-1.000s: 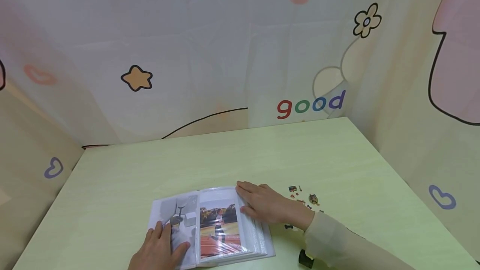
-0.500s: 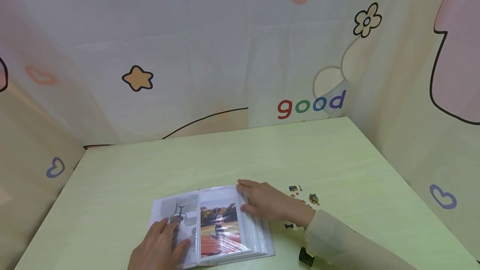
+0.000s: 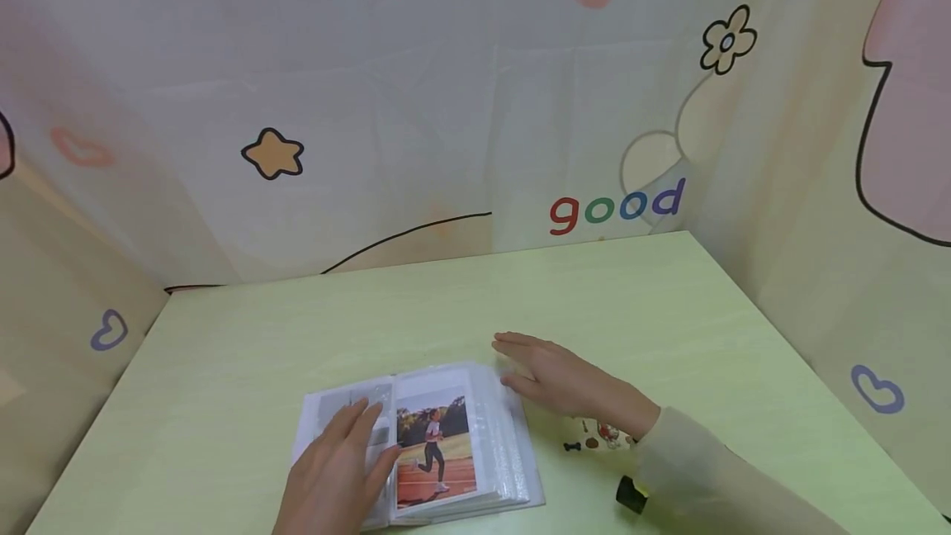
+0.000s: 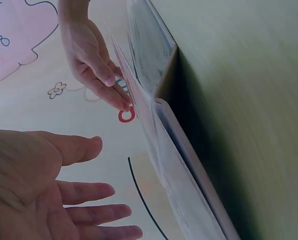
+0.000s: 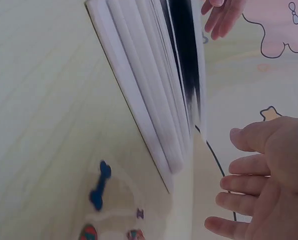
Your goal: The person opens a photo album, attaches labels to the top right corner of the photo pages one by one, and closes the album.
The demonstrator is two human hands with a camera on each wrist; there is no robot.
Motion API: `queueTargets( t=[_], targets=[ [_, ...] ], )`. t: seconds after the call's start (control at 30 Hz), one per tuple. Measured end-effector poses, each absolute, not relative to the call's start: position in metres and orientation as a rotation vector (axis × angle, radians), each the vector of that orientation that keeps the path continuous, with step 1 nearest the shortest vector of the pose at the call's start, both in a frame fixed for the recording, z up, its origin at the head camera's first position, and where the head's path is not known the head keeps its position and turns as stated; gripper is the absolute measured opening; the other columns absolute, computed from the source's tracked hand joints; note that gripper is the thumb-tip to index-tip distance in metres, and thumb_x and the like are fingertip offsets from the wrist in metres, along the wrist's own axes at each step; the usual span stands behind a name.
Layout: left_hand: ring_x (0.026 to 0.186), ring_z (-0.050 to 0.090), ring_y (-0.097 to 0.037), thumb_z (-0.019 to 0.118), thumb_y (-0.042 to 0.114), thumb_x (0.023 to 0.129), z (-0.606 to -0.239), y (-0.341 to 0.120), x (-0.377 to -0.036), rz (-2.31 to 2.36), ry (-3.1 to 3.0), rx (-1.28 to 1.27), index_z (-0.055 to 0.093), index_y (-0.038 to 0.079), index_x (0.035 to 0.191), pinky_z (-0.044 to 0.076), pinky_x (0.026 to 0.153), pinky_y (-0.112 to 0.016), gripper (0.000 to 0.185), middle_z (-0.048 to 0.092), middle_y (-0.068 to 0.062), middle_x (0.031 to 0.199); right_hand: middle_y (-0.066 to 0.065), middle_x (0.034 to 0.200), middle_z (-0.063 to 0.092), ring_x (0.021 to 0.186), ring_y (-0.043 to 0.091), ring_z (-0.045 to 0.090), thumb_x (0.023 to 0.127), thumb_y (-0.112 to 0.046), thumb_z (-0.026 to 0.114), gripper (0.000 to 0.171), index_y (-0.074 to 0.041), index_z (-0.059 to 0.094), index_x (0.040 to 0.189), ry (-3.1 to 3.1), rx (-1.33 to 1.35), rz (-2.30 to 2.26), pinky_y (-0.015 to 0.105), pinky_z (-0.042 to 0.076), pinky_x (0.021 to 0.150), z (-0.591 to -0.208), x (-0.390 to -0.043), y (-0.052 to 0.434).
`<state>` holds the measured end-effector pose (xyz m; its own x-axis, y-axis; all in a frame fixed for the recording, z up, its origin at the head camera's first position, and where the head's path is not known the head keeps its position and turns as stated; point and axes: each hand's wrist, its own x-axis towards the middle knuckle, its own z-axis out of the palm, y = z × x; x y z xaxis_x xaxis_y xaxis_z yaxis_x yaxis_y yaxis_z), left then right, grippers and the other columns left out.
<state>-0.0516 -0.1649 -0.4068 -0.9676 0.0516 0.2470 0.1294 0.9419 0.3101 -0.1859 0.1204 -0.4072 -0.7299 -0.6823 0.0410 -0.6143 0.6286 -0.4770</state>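
A photo album (image 3: 486, 419) lies spread on the table, with clear sleeves on both sides. Its right page shows a photo (image 3: 446, 477) of a runner on a red track. Above the left page is my left hand (image 3: 334, 469), fingers straight, covering much of that page in the head view; the left wrist view has its palm (image 4: 24, 185) apart from the album. My right hand (image 3: 553, 370) is raised off the album's upper right edge, fingers extended and holding nothing. In the right wrist view the stacked pages (image 5: 144, 90) show edge-on, apart from the right hand (image 5: 268, 180).
Right of the album lie several small stickers (image 3: 607, 434), partly hidden under the right forearm, including a dark bone-shaped one (image 3: 572, 447). A small black cylinder (image 3: 631, 494) sits near the right sleeve. A printed curtain (image 3: 446, 106) hangs behind the table (image 3: 357, 320).
My right hand has left the right page's edge and moved up and right. The left hand has risen and shifted right over the left page. The photo shows with less glare.
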Motion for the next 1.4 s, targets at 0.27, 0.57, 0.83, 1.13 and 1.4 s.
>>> queueTargets(
  t=[0.27, 0.57, 0.83, 1.13, 1.4],
  targets=[
    [0.129, 0.058, -0.043, 0.079, 0.03, 0.093, -0.396, -0.149, -0.059, -0.513, -2.857, -0.256, 0.061, 0.001, 0.141, 0.051, 0.098, -0.058, 0.059, 0.059, -0.022, 0.143, 0.017, 0.158, 0.045, 0.144, 0.036, 0.044, 0.106, -0.023, 0.061, 0.052, 0.002, 0.051, 0.15, 2.806, -1.087, -0.686, 0.054, 0.039, 0.113, -0.398, -0.184, 0.142],
    [0.127, 0.06, -0.04, 0.076, 0.029, 0.096, -0.39, -0.128, -0.067, -0.54, -2.819, -0.385, 0.062, 0.0, 0.139, 0.054, 0.094, -0.057, 0.055, 0.06, -0.02, 0.142, 0.018, 0.15, 0.054, 0.139, 0.038, 0.05, 0.103, -0.019, 0.065, 0.046, 0.002, 0.058, 0.143, 2.858, -1.034, -0.677, 0.053, 0.043, 0.11, -0.394, -0.181, 0.16],
    [0.131, 0.057, -0.037, 0.077, 0.025, 0.094, -0.392, -0.108, -0.074, -0.529, -2.76, -0.525, 0.063, -0.001, 0.138, 0.05, 0.102, -0.052, 0.053, 0.061, -0.019, 0.141, 0.019, 0.139, 0.062, 0.128, 0.037, 0.058, 0.098, -0.014, 0.072, 0.043, 0.004, 0.064, 0.136, 2.906, -1.037, -0.588, 0.049, 0.051, 0.102, -0.398, -0.174, 0.173],
    [0.129, 0.058, -0.038, 0.078, 0.025, 0.094, -0.391, -0.09, -0.086, -0.522, -2.726, -0.588, 0.063, -0.002, 0.135, 0.05, 0.101, -0.052, 0.051, 0.061, -0.02, 0.14, 0.017, 0.125, 0.068, 0.115, 0.033, 0.064, 0.092, -0.009, 0.078, 0.04, 0.004, 0.069, 0.128, 2.935, -1.05, -0.502, 0.043, 0.057, 0.093, -0.405, -0.164, 0.184],
    [0.127, 0.06, -0.034, 0.077, 0.027, 0.094, -0.396, -0.07, -0.098, -0.473, -2.762, -0.638, 0.065, 0.0, 0.134, 0.052, 0.1, -0.048, 0.05, 0.063, -0.019, 0.137, 0.011, 0.11, 0.069, 0.099, 0.025, 0.064, 0.088, -0.007, 0.082, 0.036, 0.006, 0.072, 0.12, 2.952, -1.145, -0.501, 0.035, 0.059, 0.084, -0.416, -0.162, 0.189]
  ],
)
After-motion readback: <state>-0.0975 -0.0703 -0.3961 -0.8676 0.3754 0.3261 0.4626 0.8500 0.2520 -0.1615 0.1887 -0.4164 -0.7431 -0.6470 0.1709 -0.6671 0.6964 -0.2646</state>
